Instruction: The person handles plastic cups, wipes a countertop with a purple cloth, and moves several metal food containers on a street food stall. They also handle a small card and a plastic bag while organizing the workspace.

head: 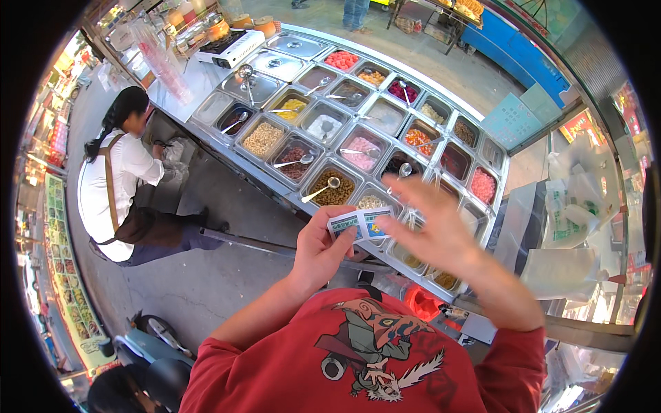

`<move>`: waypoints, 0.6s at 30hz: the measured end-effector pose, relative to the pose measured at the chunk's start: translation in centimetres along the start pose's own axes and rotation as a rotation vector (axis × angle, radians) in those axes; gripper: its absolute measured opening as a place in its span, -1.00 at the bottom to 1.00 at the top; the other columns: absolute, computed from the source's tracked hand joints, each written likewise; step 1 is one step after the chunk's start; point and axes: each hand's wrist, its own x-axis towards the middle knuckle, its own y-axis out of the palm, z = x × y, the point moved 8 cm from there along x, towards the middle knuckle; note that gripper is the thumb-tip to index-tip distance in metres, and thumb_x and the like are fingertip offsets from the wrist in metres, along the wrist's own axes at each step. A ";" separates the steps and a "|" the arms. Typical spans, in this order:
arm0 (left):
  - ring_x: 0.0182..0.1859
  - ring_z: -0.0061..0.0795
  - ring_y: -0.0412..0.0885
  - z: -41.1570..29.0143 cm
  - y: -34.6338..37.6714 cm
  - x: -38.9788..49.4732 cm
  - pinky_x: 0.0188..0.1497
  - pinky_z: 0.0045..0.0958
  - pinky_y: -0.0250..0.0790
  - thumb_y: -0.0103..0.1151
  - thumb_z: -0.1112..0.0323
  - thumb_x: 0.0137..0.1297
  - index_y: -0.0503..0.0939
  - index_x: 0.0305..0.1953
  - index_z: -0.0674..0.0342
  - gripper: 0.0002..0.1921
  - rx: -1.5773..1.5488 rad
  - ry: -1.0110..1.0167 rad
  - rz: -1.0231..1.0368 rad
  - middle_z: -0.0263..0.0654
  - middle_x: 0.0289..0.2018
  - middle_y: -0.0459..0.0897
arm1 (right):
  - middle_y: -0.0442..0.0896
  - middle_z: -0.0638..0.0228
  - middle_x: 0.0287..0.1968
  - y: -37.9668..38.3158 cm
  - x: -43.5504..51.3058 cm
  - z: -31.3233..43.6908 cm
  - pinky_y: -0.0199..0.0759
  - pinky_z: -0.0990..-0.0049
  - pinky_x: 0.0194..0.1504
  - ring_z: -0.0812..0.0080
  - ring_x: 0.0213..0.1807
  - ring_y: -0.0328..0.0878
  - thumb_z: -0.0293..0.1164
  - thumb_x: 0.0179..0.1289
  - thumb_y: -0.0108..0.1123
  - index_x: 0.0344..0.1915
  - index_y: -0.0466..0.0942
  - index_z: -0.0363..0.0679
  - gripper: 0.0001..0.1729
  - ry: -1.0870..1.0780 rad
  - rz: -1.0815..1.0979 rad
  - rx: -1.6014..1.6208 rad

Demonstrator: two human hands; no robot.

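Observation:
My left hand [315, 250] pinches a pair of small printed labels or cards [360, 225] between thumb and fingers. They lie side by side and bear green writing and a blue picture. My right hand [439, 227], blurred, is just to their right with its fingers spread. Its thumb overlaps the right-hand label's edge; whether it touches is unclear. Beyond both hands is a steel topping counter [248, 168] set with many food pans. Brown beans with a spoon [333, 186] fill a pan close to my left hand.
A person [121, 170] in a white shirt and brown apron crouches at left, by a plastic bag. A portable gas stove [232, 47] and stacked plastic cups [162, 67] stand at the counter's far left. Plastic bags [565, 217] hang at right. A red bin [421, 302] sits below.

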 end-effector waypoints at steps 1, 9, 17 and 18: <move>-0.45 -0.74 0.49 0.0 -0.2 -0.3 -0.48 -0.70 0.27 0.13 0.47 0.43 0.47 0.07 0.25 -0.77 0.022 -0.013 0.005 -0.39 -0.28 0.63 | 0.52 0.10 0.26 1.8 0.0 -0.2 0.56 0.05 -0.01 -0.13 0.06 0.61 -0.21 0.36 0.24 0.46 0.16 0.08 -0.26 0.048 -0.028 0.114; -0.49 -0.72 0.53 1.1 -2.7 -2.2 -0.48 -0.66 0.38 0.18 0.36 0.44 0.52 -0.14 0.30 -0.86 0.246 -0.120 -0.014 -0.34 -0.39 0.64 | 0.63 0.44 -0.49 8.7 -2.1 -3.3 0.34 0.63 -0.57 0.70 -0.52 0.45 -0.26 0.36 0.30 -0.21 0.68 -0.24 -0.75 0.370 -0.241 0.816; -0.27 -0.51 0.66 -3.1 -5.9 -3.4 -0.26 -0.50 0.55 0.11 0.44 0.46 0.54 -0.15 0.32 -0.92 0.143 0.273 -0.140 -0.16 -0.25 0.69 | 0.62 0.45 -0.51 5.5 -6.5 -8.6 0.01 0.64 -0.74 0.63 -0.71 0.37 -0.23 0.33 0.34 -0.22 0.67 -0.25 -0.72 0.701 -0.736 1.232; -0.23 -0.48 0.67 -2.7 -6.5 -2.9 -0.22 -0.47 0.57 0.10 0.42 0.47 0.53 -0.13 0.32 -0.90 0.060 0.191 -0.137 -0.15 -0.23 0.69 | 0.59 0.46 -0.56 4.6 -6.9 -8.4 -0.04 0.64 -0.75 0.65 -0.76 0.29 -0.27 0.33 0.35 -0.21 0.67 -0.26 -0.75 0.626 -0.728 1.139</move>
